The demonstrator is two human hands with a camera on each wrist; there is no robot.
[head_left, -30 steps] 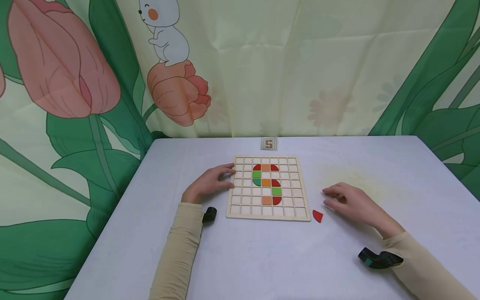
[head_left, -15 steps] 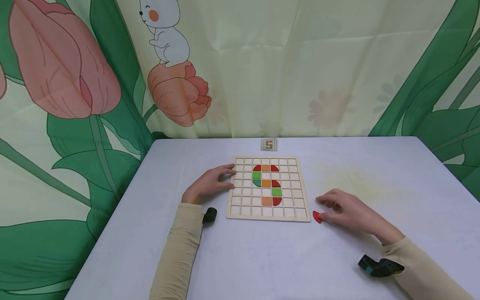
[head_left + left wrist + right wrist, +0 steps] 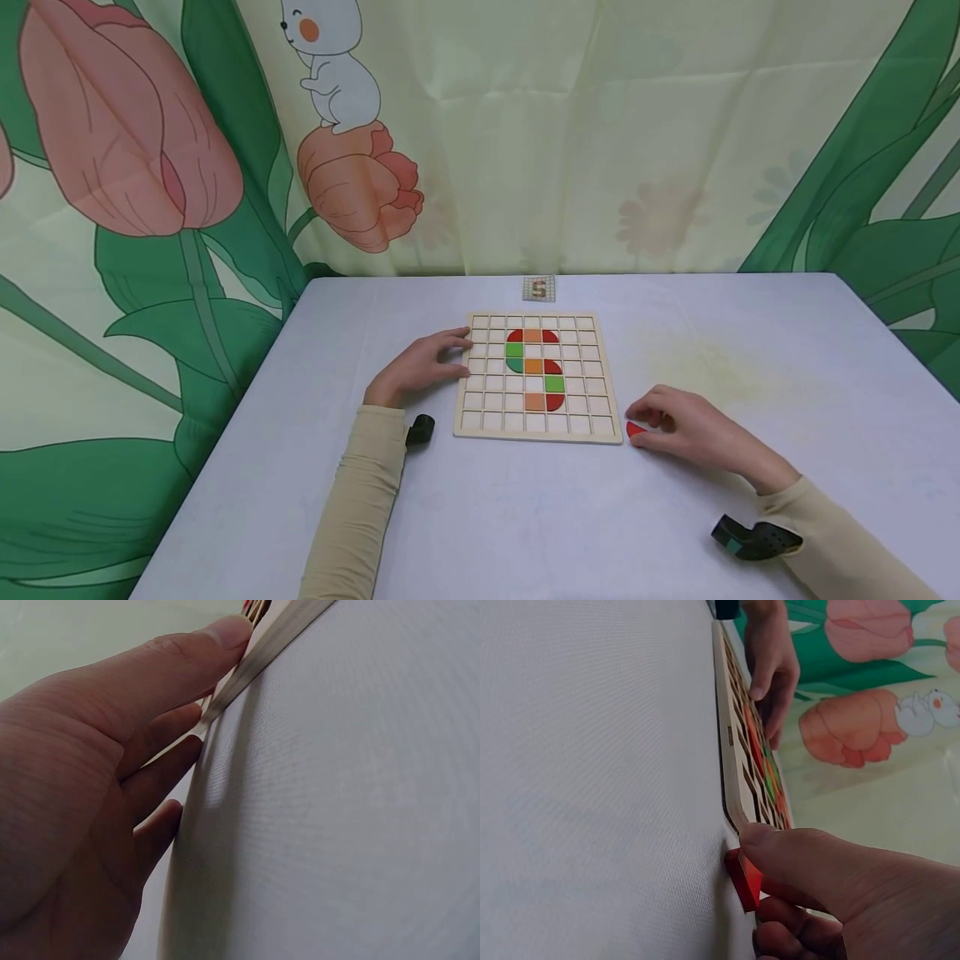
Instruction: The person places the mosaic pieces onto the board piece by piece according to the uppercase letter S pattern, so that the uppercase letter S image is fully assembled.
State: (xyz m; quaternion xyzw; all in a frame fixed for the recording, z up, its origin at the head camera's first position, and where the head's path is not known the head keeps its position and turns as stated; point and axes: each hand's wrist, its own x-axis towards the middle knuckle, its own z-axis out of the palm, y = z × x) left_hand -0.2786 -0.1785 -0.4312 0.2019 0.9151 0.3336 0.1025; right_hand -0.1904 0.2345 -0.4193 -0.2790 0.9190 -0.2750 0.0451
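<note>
A square wooden grid board [image 3: 538,437] lies on the table, with red, orange and green pieces set in its cells in an S shape. My left hand [image 3: 420,364] rests at the board's left edge, fingers nearly straight; in the left wrist view the thumb [image 3: 229,631] touches the rim. Just off the board's near right corner is a red quarter-circle piece [image 3: 634,429]. My right hand [image 3: 693,427] pinches it between thumb and fingers. The right wrist view shows the red piece [image 3: 744,881] close to the tabletop under the thumb, its far side hidden.
A small card [image 3: 538,288] printed with an S pattern lies behind the board near the table's back edge. A white cloth [image 3: 525,517] covers the table. Behind it hangs a curtain [image 3: 562,150] printed with tulips and a white animal.
My right hand has moved left and toward me, from beside the red quarter-circle piece to pinching it. The left hand has stayed at the board's edge.
</note>
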